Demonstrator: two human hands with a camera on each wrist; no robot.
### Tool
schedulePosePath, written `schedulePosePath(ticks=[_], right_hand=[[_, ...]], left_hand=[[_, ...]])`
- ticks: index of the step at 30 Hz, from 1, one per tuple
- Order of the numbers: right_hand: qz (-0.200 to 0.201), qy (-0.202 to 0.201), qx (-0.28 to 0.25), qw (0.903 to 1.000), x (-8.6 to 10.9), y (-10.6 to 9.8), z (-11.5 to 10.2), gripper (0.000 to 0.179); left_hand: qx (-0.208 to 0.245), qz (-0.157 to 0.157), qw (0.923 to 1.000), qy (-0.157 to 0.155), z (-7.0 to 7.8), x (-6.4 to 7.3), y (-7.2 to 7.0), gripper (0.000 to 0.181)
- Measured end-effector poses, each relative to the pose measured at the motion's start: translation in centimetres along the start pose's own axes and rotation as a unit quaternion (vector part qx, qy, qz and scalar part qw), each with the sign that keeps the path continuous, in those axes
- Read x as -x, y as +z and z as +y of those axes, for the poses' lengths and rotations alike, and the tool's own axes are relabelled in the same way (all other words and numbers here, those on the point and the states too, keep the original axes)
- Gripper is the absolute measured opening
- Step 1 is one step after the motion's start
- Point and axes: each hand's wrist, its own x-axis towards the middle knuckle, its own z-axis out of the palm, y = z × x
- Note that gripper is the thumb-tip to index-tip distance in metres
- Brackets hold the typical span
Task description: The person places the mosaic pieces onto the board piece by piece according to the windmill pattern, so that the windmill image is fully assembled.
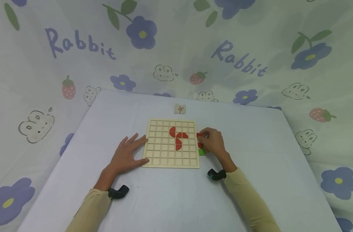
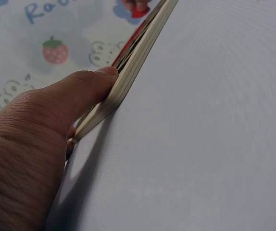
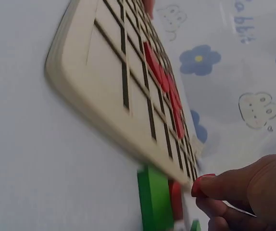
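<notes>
A square wooden board (image 1: 159, 161) with a grid of cells lies flat in the middle of the table. Red half-round pieces (image 1: 178, 144) sit together on it, right of centre. My left hand (image 1: 125, 155) is spread at the board's left side, its thumb and fingertips touching the edge. Just past the right edge, my right hand (image 1: 213, 141) pinches a small red piece (image 3: 199, 187) between thumb and fingers, which partly hide it. Below that hand are another red piece (image 3: 176, 199) and a green block (image 3: 156, 197), close against the board.
Behind the board lies a small cream-coloured object (image 1: 180, 109) with a brown mark. A white cloth covers the table (image 1: 165, 199), and a curtain (image 1: 176, 45) printed with rabbits and flowers hangs behind and at the sides.
</notes>
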Motion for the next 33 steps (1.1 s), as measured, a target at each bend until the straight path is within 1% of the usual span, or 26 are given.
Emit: schedulePosePath(ticks=[4, 7, 11, 17, 23, 29, 33], right_hand=[[-0.001, -0.031, -0.021, 0.9993, -0.1, 1.1, -1.4, 0.012], [-0.020, -0.053, -0.046, 0.9973, -0.1, 2.1, -2.5, 0.010], [-0.042, -0.076, -0.062, 0.9943, -0.2, 3.3, -3.9, 0.007], [-0.062, -0.105, -0.053, 0.9911, -0.7, 4.8, -5.3, 0.005], [-0.064, -0.113, -0.036, 0.9908, -0.9, 5.3, -6.1, 0.004], [-0.069, -0.100, -0.051, 0.9912, -1.0, 5.3, -6.3, 0.005], [-0.061, -0.114, -0.064, 0.9895, -1.0, 5.3, -6.2, 0.006]], left_hand=[[-0.001, -0.002, 1.0000, -0.003, 0.0, 0.1, 0.0, 0.087], [0.001, -0.003, 1.0000, -0.004, -0.1, 0.0, 0.0, 0.087], [0.003, -0.005, 1.0000, -0.005, -0.2, 0.0, 0.2, 0.088], [0.004, -0.003, 1.0000, -0.003, -0.2, 0.1, 0.3, 0.088], [0.002, -0.004, 1.0000, 0.001, -0.1, 0.3, 0.3, 0.089], [0.003, -0.002, 1.0000, 0.001, 0.0, 0.1, 0.1, 0.088], [0.002, -0.004, 1.0000, -0.002, 0.0, 0.1, -0.1, 0.088]])
